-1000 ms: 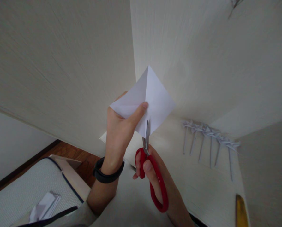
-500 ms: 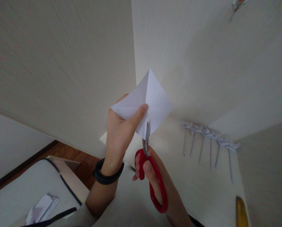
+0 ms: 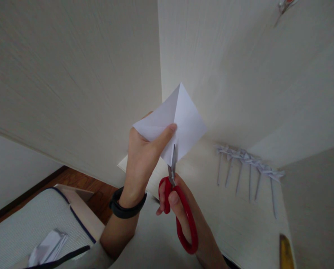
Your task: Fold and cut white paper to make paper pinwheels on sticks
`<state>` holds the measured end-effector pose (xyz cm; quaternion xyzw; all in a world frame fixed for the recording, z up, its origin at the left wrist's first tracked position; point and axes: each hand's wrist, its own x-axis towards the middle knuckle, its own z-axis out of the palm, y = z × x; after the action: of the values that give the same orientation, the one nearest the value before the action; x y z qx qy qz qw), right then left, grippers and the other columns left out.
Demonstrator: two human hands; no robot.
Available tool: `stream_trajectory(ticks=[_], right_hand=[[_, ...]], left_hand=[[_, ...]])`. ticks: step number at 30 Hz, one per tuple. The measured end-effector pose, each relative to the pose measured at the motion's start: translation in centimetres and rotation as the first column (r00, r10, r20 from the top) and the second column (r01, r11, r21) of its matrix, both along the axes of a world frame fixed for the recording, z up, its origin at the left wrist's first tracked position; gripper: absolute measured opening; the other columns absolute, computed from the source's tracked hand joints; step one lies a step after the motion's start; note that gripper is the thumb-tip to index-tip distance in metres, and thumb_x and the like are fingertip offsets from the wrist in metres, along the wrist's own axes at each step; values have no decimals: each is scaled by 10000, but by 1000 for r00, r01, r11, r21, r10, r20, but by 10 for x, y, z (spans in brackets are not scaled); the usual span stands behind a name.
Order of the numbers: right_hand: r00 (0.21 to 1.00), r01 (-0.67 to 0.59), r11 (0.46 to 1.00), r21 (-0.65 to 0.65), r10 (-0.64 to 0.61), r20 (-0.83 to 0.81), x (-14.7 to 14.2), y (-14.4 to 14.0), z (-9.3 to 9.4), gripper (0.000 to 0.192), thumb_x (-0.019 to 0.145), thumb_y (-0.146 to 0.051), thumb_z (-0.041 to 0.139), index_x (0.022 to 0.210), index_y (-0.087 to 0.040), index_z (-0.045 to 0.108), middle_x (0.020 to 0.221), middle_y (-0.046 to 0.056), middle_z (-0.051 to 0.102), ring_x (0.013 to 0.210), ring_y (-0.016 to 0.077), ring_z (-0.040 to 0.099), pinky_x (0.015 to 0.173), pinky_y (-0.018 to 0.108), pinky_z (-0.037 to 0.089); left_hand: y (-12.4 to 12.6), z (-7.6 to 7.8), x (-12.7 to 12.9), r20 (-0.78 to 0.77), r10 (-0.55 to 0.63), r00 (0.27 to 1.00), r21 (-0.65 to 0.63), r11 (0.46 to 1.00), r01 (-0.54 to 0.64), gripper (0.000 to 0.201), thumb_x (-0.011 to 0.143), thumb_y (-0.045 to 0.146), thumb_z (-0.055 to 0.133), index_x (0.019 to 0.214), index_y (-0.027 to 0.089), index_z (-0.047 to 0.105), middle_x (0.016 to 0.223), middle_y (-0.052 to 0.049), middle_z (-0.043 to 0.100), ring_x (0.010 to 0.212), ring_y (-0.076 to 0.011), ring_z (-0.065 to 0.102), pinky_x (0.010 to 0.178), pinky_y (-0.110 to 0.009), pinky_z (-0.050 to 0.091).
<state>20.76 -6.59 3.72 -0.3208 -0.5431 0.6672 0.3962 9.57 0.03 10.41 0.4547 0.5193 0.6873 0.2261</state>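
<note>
My left hand [image 3: 143, 155] holds up a folded white paper square [image 3: 183, 119], thumb pressed on its near face, with a black band on the wrist. My right hand [image 3: 183, 213] grips red-handled scissors [image 3: 180, 209] from below. The steel blades point upward and touch the paper's lower edge beside my thumb. A crease runs down the paper from its top corner.
A row of several folded white paper pieces with long stems [image 3: 248, 168] lies on the pale table [image 3: 228, 213] at right. A yellow object [image 3: 285, 252] sits at the lower right. A striped cushion [image 3: 29, 224] with paper scraps [image 3: 47, 248] is at lower left, beside wooden floor.
The paper and both hands have shifted slightly right and down in view. The scissor blades sit a little further into the paper's lower edge.
</note>
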Motion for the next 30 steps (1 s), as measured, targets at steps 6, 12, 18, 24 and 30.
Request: stream_trajectory(ticks=[6, 12, 18, 24, 30], right_hand=[[999, -29, 999, -17, 29, -13, 2, -1, 1, 445, 887, -656, 422, 836, -217, 471, 713, -7, 514, 634, 143, 530, 602, 303, 439], [998, -50, 998, -30, 49, -45, 1, -2, 1, 429, 892, -642, 427, 862, -215, 467, 769, 5, 516, 651, 146, 539, 610, 311, 448], [999, -38, 999, -7, 38, -16, 1, -2, -1, 424, 904, -634, 407, 846, -217, 456, 737, -4, 504, 637, 140, 515, 589, 302, 421], [999, -52, 999, -14, 52, -12, 2, 0, -1, 411, 911, -621, 408, 845, -217, 445, 749, -2, 505, 642, 142, 526, 610, 311, 430], [999, -50, 999, -22, 49, -12, 0, 0, 2, 414, 909, -625, 402, 831, -220, 441, 735, -7, 495, 631, 140, 522, 614, 314, 435]], left_hand=[[-1, 1, -1, 20, -22, 1000, 12, 1000, 21, 164, 715, 313, 787, 839, 229, 721, 832, -4, 736, 775, -195, 686, 630, -268, 546], [-2, 1, -3, -5, -30, 1000, 22, 999, 30, 156, 731, 326, 780, 828, 227, 709, 783, 5, 702, 748, -182, 661, 612, -267, 524], [0, -1, -4, -17, -48, 999, 49, 998, 49, 203, 738, 339, 774, 871, 201, 705, 789, -7, 698, 714, -165, 639, 629, -269, 516], [0, -2, -5, -14, -42, 999, 52, 998, 42, 188, 741, 329, 771, 842, 191, 692, 782, -7, 688, 714, -165, 637, 631, -265, 519], [1, -3, -5, -12, -24, 1000, 16, 1000, 24, 184, 731, 327, 771, 841, 206, 688, 786, -5, 696, 756, -195, 665, 624, -278, 537]])
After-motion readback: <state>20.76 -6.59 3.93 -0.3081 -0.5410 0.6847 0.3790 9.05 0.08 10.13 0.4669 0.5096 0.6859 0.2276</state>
